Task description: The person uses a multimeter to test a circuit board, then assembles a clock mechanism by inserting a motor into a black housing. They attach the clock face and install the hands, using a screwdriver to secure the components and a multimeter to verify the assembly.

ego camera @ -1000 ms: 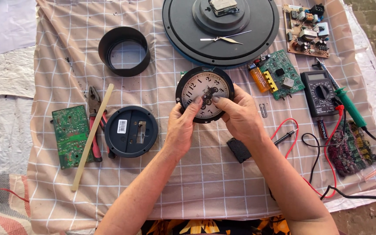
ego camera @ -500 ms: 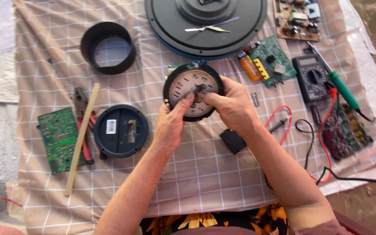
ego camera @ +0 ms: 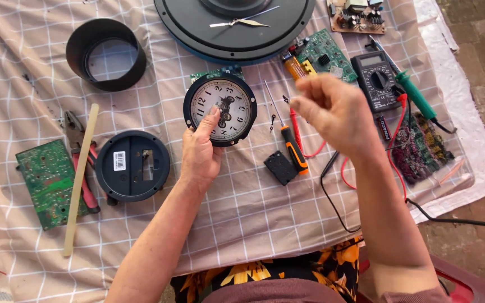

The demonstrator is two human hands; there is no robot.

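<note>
black-rimmed round clock face lies on the checked cloth near the far edge's middle; left hand grips its near rim, thumb on the dial. right hand hovers just beside it, blurred, fingers pinched together above an orange-handled screwdriver.

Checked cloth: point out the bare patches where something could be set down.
The widest bare stretch of the checked cloth lies along the near edge, below the round back cover and black square part. A smaller patch sits between the black ring and small clock. The right side, around the multimeter, is crowded.
</note>
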